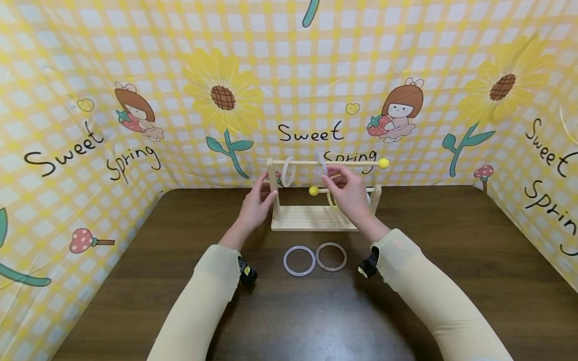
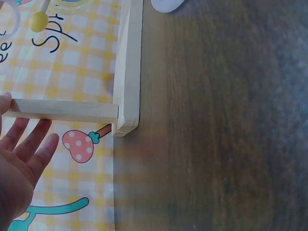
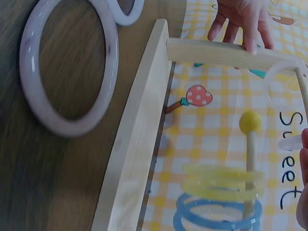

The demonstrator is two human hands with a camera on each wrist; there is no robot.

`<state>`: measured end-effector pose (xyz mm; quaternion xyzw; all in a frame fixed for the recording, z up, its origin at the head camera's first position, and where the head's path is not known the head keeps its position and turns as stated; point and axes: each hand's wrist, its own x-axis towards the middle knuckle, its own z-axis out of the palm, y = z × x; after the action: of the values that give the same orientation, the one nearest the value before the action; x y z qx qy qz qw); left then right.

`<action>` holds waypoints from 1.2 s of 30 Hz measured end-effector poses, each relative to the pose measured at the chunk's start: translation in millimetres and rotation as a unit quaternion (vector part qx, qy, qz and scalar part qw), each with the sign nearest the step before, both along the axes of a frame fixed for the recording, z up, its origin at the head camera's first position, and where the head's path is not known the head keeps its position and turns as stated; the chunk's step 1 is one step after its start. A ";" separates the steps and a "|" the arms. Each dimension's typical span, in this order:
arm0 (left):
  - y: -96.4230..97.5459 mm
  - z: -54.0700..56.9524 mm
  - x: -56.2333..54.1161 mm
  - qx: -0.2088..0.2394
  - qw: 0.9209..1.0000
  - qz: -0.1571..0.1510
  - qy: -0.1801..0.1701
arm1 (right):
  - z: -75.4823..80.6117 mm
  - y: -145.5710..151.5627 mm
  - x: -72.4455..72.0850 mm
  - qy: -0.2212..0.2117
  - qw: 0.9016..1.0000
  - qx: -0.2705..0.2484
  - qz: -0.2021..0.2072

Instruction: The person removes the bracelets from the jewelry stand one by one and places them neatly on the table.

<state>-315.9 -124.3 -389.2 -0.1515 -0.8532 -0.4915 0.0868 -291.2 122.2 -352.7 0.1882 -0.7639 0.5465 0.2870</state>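
Note:
A wooden bangle stand [image 1: 309, 219] carries two horizontal rods with yellow ball ends. My left hand [image 1: 254, 206] holds its left post, thumb on one face and fingers behind, as the left wrist view shows. At the upper rod [image 1: 352, 163], my right hand [image 1: 353, 194] pinches a pale lavender bangle [image 1: 322, 164] that hangs around the rod. Farther left on this rod hangs a whitish bangle [image 1: 285, 174]. Yellow bangles [image 3: 221, 193] and blue bangles [image 3: 216, 224] hang on the lower rod, partly hidden by my right hand in the head view.
Before the stand, a lavender bangle [image 1: 285, 260] and a greyish-pink bangle [image 1: 345, 258] lie side by side on the brown table [image 1: 180, 281]. A yellow checked cloth [image 1: 280, 60] with printed flowers stands around the table's back and sides, close behind the stand.

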 end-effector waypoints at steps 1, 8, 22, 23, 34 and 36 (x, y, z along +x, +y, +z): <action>0.2 0.0 -0.1 0.000 1.000 0.000 0.001 | 0.7 2.8 0.4 0.003 1.000 -0.002 -0.002; 0.1 -1.0 -0.3 0.001 1.000 -0.002 0.004 | 5.0 21.7 3.9 0.008 1.000 -0.009 -0.021; 0.3 -1.7 -1.2 -0.004 1.000 0.002 0.001 | 29.9 52.6 35.0 0.012 0.998 -0.019 -0.055; 0.3 -1.8 -1.2 -0.003 1.000 0.002 0.001 | 30.0 55.0 36.1 0.012 0.998 -0.021 -0.055; 0.6 -1.3 -0.7 0.002 1.000 0.003 0.000 | 18.7 89.6 36.5 0.037 0.995 -0.031 -0.092; 0.7 -1.2 -0.4 0.000 1.000 0.003 0.001 | 11.1 100.5 30.9 0.038 0.993 -0.034 -0.102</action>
<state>-316.3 -123.6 -390.5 -0.1494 -0.8535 -0.4911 0.0895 -260.4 222.7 -341.5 0.1199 -0.7490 0.5321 0.3760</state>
